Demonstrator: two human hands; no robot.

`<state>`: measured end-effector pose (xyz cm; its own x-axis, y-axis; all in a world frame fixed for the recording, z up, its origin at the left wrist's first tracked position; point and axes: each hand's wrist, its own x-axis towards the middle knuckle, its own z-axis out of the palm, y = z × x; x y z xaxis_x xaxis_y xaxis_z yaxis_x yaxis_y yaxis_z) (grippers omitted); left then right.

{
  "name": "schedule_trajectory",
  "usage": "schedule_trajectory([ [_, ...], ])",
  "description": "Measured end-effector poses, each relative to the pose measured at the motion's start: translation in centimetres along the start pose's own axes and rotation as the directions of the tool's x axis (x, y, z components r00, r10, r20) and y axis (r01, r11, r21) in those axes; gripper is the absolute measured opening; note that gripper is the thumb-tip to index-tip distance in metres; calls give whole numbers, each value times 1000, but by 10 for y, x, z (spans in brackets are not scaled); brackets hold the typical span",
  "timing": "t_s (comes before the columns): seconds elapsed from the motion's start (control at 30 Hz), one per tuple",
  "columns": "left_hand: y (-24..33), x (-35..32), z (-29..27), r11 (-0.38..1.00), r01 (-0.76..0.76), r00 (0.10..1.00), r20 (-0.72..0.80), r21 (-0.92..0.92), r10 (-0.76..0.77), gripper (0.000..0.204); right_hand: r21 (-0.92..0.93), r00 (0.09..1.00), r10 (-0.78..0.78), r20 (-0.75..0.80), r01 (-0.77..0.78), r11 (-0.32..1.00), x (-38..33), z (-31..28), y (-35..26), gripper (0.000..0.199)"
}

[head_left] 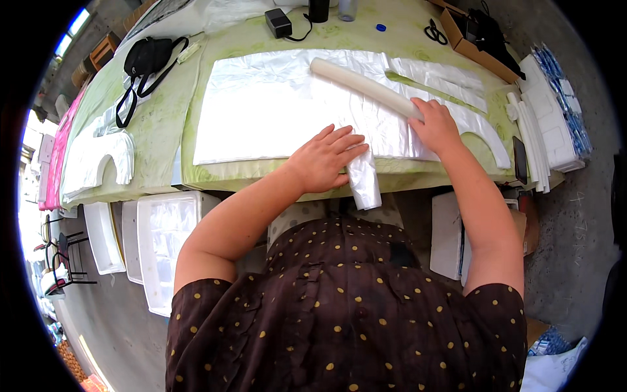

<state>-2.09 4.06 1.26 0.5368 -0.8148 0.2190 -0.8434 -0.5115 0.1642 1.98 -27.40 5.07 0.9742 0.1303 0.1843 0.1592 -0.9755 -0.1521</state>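
2 hands [379, 144] on 1 bag stack [274, 111], 1 roll [366, 86].

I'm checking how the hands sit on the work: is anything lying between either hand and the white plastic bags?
Nothing visible does. The left hand presses flat on the rolled bag end at the table edge, and the right hand rests on the white roll lying across the stack of flat bags.

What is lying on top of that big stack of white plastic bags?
A white roll lies across the bag stack, the right hand on its end; the left hand presses the near edge. Beneath is hidden.
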Motion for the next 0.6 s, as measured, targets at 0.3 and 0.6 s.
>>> schedule_trajectory([
  [0.3,-22,-10,-9,905,67,902,-363,-421,-236,72,296,979,171,-111,-132,946,-38,-8,30,52],
  [0.6,-98,89,-9,726,635,724,-125,-265,-679,59,631,949,309,-54,-207,747,-162,-10,40,53],
])
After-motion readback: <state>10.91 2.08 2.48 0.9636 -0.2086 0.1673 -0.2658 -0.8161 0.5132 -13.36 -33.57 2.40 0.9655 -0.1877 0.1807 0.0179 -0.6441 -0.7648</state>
